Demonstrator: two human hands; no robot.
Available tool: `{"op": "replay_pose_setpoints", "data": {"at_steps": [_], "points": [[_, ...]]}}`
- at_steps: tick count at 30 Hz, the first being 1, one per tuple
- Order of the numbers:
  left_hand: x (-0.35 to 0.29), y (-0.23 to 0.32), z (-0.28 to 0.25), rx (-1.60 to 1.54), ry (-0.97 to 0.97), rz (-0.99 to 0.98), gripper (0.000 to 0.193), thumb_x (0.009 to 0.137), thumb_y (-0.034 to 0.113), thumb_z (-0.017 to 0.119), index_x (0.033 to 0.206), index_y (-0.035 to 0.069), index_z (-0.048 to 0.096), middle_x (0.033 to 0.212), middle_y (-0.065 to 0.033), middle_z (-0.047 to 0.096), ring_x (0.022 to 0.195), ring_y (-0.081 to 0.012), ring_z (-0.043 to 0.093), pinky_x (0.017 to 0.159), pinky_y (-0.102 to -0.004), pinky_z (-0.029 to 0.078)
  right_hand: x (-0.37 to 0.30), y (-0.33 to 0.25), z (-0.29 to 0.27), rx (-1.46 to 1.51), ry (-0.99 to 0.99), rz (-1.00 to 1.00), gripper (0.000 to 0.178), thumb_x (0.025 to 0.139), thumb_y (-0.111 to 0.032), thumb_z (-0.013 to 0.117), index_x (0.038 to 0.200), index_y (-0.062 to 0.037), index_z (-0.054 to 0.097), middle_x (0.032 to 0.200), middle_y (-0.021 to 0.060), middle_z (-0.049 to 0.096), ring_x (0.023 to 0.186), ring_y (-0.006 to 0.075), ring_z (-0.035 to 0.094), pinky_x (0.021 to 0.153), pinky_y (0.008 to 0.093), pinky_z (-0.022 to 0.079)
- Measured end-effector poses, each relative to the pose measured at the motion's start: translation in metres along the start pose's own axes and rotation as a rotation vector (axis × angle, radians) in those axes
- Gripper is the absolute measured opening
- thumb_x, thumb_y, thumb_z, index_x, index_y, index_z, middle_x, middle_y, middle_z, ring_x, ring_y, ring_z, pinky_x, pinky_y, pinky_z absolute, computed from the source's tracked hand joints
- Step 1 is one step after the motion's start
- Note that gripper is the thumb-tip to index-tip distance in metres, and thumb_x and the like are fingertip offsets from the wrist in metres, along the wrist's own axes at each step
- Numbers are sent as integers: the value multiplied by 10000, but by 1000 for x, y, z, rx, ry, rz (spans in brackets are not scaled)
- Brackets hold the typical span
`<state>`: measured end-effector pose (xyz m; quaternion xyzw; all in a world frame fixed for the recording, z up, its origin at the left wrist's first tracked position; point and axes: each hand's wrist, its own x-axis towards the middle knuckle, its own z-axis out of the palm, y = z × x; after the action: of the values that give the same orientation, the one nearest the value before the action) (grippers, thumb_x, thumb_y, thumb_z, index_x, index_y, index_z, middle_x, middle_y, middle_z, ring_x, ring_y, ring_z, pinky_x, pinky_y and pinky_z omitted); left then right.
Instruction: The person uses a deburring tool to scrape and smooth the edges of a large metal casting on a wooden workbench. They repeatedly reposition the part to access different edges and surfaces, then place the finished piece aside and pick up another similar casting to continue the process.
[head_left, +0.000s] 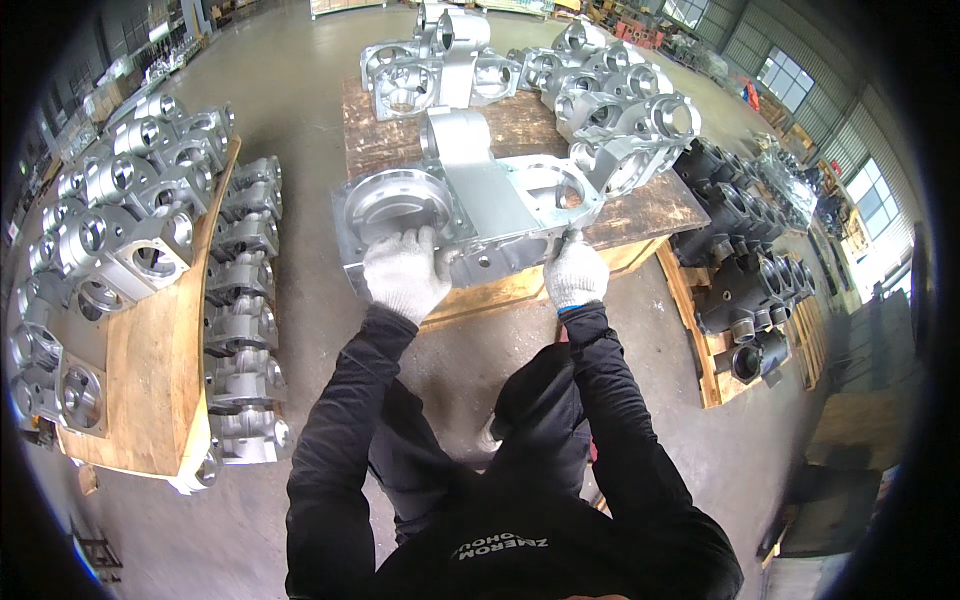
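Note:
A large silver machined metal housing [487,198] lies at the near edge of a worn wooden platform [655,212]. It has a wide round opening at its left, a smaller one at its right and a tube standing up at the back. My left hand [407,275], in a white knit glove, grips its near rim below the left opening, fingers curled over the edge. The similarly gloved right hand [577,274] is closed on the near right corner; part of its fingers is hidden. The housing's underside is out of sight.
More silver housings [590,85] stand on the platform's far side and right. At left, a pallet [150,385] carries several, beside a row of castings [243,320] along its edge. Black castings [745,290] sit on a pallet at right. Concrete floor [310,200] runs between them.

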<state>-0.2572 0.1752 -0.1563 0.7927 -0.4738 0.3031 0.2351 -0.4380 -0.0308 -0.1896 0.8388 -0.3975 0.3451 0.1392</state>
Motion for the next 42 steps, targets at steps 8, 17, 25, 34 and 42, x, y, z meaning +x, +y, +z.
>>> {"op": "replay_pose_setpoints", "data": {"at_steps": [8,17,25,34,42], "points": [[4,1,-5,-17,7,28,304,781,361,775,844,92,649,706,-108,655,608,-317,656,629,-441,518,-7,-5,0,96,-69,65,269,970,-264,606,1093,-26,634,699,139,678,627,341,695,559,463,543],[3,2,-2,-17,9,44,300,828,371,754,858,94,644,722,-112,660,630,-337,667,629,-483,517,-15,-25,-15,347,-180,-24,387,961,-317,631,1149,21,639,745,198,703,702,375,720,646,474,568],[3,-2,-5,-35,-27,48,285,847,362,738,857,100,626,728,-127,658,661,-357,665,641,-499,520,-15,-7,-28,688,-109,128,377,985,-324,633,1251,-58,659,785,213,709,729,404,706,663,494,555],[4,-1,-6,-35,28,87,264,842,347,736,829,117,607,688,-119,636,630,-358,649,608,-500,498,-17,-20,-18,554,-47,63,321,977,-344,627,1137,-69,671,770,200,707,726,407,703,669,505,559],[3,-1,-2,-127,49,69,251,834,340,743,847,120,623,688,-114,635,629,-354,647,616,-490,498,-19,-36,-21,441,-43,113,284,986,-308,623,1059,-34,654,743,201,699,663,410,692,610,491,559]]}}
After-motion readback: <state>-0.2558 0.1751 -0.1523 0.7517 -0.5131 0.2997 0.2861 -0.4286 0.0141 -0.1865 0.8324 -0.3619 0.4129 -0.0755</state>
